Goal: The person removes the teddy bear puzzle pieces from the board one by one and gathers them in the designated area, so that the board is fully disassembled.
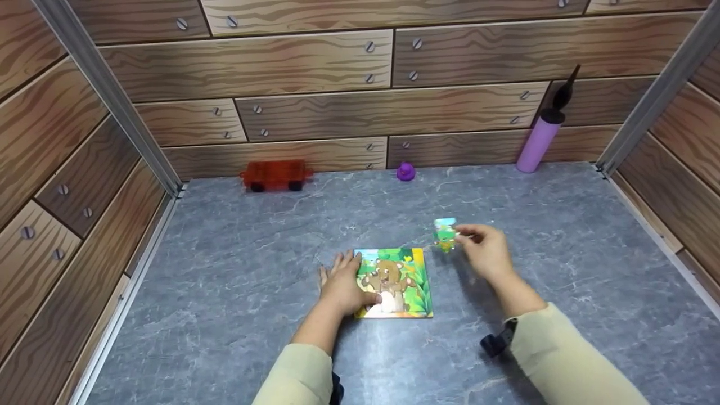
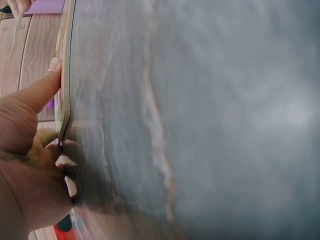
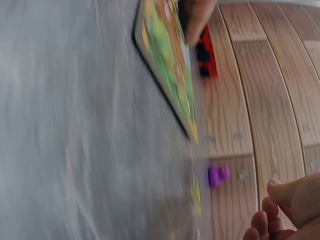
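Observation:
A square picture puzzle (image 1: 419, 287) with a brown bear on a green ground lies flat on the grey table. My left hand (image 1: 341, 287) rests at its left side, fingers fairly straight along the edge and thumb (image 2: 54, 65) laid on its face. To the right, my right hand (image 1: 486, 250) pinches a small blue-and-green puzzle piece (image 1: 445, 225) between thumb and fingertips, above the table. The right wrist view shows that hand (image 3: 295, 205) with the piece thin and edge-on. A blurred green-yellow patch (image 3: 196, 197) also appears there; I cannot tell what it is.
Along the back wall stand a red toy wagon (image 1: 275, 174), a small purple duck (image 1: 405, 171) and a purple hand pump (image 1: 540, 140) with a black nozzle. Wood-patterned walls (image 1: 315, 62) close off the back and both sides.

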Demonstrator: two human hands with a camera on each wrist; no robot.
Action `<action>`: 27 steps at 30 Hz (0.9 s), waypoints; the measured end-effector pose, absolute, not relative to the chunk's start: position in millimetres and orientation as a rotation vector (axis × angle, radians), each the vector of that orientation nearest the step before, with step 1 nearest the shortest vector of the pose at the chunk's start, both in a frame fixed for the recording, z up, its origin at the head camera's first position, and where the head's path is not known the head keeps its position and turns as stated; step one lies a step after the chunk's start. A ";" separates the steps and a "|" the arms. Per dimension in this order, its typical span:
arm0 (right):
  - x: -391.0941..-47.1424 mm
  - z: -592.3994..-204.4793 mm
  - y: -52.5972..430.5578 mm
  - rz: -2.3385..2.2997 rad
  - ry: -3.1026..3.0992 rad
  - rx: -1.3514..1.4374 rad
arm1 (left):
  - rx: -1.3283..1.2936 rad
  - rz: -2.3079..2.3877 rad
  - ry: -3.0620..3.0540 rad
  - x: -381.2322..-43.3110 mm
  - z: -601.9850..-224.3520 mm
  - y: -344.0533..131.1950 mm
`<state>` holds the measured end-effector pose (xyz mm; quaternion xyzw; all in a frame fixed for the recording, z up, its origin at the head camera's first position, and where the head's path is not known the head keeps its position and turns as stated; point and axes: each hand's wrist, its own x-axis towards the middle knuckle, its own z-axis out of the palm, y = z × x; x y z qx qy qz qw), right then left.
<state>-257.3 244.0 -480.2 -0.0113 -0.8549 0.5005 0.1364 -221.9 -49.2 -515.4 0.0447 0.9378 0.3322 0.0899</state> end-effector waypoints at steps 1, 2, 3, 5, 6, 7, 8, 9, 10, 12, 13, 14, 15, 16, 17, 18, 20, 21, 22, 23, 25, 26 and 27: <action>-258.2 -479.1 250.3 1.445 -2.474 -0.043 | 0.137 0.986 2.787 -221.8 -515.6 -49.4; -258.9 -478.1 256.5 1.446 -2.476 -0.052 | 0.139 0.985 2.787 -221.7 -515.8 -49.5; -259.9 -477.4 262.6 1.442 -2.477 -0.059 | 0.139 0.988 2.787 -221.7 -516.0 -49.7; -262.2 -476.8 274.7 1.424 -2.484 -0.069 | 0.136 0.984 2.786 -221.6 -516.0 -50.1; -263.3 -477.0 280.8 1.408 -2.493 -0.069 | 0.138 0.990 2.787 -221.7 -516.1 -50.3; -264.5 -477.6 286.9 1.394 -2.502 -0.072 | 0.139 0.990 2.788 -221.6 -515.9 -50.3; -265.7 -478.1 293.0 1.365 -2.515 -0.078 | 0.141 0.990 2.787 -221.5 -515.8 -50.3; -266.9 -479.0 299.2 1.335 -2.531 -0.086 | 0.145 0.989 2.786 -221.4 -515.6 -50.3; -267.6 -479.6 305.1 1.310 -2.548 -0.098 | 0.149 0.987 2.784 -221.3 -515.3 -50.2; -269.2 -481.8 316.3 1.277 -2.576 -0.126 | 0.155 0.984 2.780 -220.9 -514.7 -49.8; -270.0 -483.1 321.3 1.266 -2.583 -0.146 | 0.155 0.978 2.778 -220.6 -514.3 -49.8; -270.9 -484.3 326.2 1.255 -2.589 -0.167 | 0.154 0.977 2.777 -220.8 -514.3 -49.8; -271.7 -485.8 330.6 1.254 -2.594 -0.185 | 0.155 0.980 2.777 -221.0 -514.1 -49.8; -272.6 -487.2 334.6 1.256 -2.593 -0.202 | 0.155 0.984 2.776 -221.1 -514.0 -49.8; -273.6 -488.7 338.6 1.253 -2.596 -0.215 | 0.155 0.988 2.776 -221.2 -514.0 -49.9; -274.4 -489.8 342.3 1.242 -2.605 -0.226 | 0.155 0.991 2.776 -221.2 -513.9 -50.0; -276.1 -492.1 348.9 1.224 -2.615 -0.247 | 0.155 0.993 2.775 -221.1 -513.5 -50.1; -276.7 -493.0 351.8 1.209 -2.629 -0.255 | 0.155 0.993 2.775 -221.0 -513.5 -50.2; -277.5 -493.9 354.6 1.199 -2.637 -0.262 | 0.155 0.989 2.774 -220.7 -513.5 -50.2; -278.0 -494.5 357.0 1.184 -2.652 -0.270 | 0.156 0.987 2.774 -220.4 -513.5 -50.3; -279.0 -495.6 360.9 1.168 -2.673 -0.289 | 0.160 0.987 2.776 -220.3 -514.1 -50.5; -279.4 -496.1 362.6 1.159 -2.688 -0.298 | 0.162 0.988 2.777 -220.3 -514.4 -50.5; -279.7 -496.6 364.1 1.154 -2.702 -0.303 | 0.165 0.989 2.778 -220.2 -514.7 -50.6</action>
